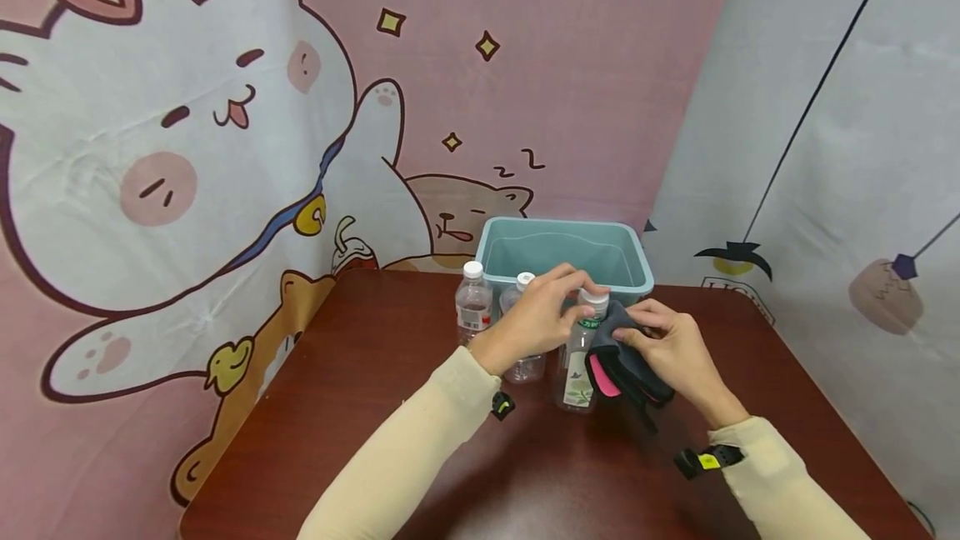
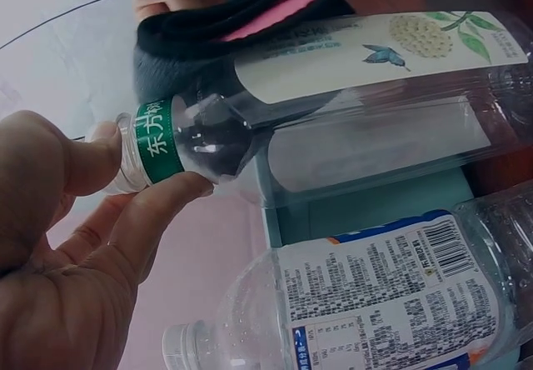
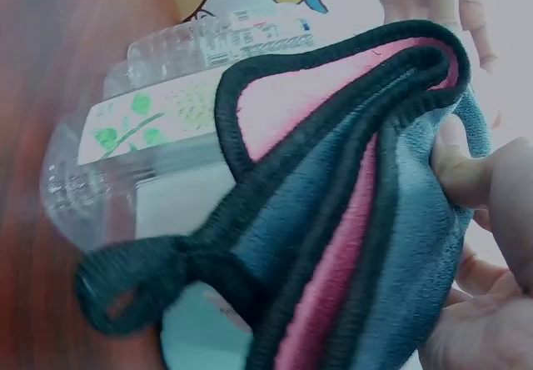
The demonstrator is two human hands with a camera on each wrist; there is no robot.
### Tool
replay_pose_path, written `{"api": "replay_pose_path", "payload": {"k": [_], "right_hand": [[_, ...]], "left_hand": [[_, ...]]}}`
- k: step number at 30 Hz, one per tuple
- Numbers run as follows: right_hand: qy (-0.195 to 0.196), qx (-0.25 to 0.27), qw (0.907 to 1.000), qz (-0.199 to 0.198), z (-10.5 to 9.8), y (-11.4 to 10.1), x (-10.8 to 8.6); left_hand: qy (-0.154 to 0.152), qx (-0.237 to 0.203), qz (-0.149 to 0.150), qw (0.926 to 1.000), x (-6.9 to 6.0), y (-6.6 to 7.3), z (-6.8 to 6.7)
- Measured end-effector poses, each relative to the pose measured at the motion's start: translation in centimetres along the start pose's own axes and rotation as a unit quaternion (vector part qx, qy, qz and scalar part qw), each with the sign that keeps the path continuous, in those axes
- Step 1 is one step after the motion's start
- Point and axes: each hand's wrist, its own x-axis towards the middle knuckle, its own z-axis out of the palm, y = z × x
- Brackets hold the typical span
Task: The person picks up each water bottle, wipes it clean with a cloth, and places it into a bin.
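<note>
My left hand (image 1: 534, 317) pinches a clear plastic bottle (image 1: 578, 382) near its white cap. The bottle stands upright on the table, with a green neck band (image 2: 158, 141) and a pale label (image 2: 375, 53) showing a flower and a blue bird. Between the thumb and fingers of my right hand (image 1: 678, 352) is a folded grey cleaning cloth (image 1: 633, 367), edged in black and pink inside. The cloth lies against the bottle's side, and its black hanging loop (image 3: 133, 282) dangles in the right wrist view. Part of the cap is hidden by my left fingers.
Two more clear bottles stand to the left: one white-capped bottle (image 1: 473, 307), and another bottle (image 1: 525, 369) partly behind my left wrist. A light blue plastic bin (image 1: 641, 261) sits behind them at the back of the brown table (image 1: 360, 373). A patterned cloth backdrop (image 1: 600, 107) hangs behind.
</note>
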Motion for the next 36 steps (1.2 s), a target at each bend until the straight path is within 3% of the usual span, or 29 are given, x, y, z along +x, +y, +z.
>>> {"api": "replay_pose_path", "payload": {"k": [9,22,31,36], "right_hand": [[0.003,0.045,0.9988,0.017,0.2,-1.5,1.1],[-0.042,0.018,0.9990,0.002,0.6,-2.1,0.8],[-0.029,-0.080,0.9959,-0.030,0.2,-2.4,0.9],[-0.043,-0.100,0.9939,-0.020,-0.4,-2.0,0.7]], "left_hand": [[0.003,-0.007,0.000,1.0000,0.0,-0.1,-0.1],[0.002,-0.005,0.003,1.0000,0.0,0.1,-0.2],[-0.001,0.013,-0.008,0.9999,0.2,0.2,-0.3],[-0.003,0.002,-0.010,0.9999,0.1,0.2,-0.3]]}}
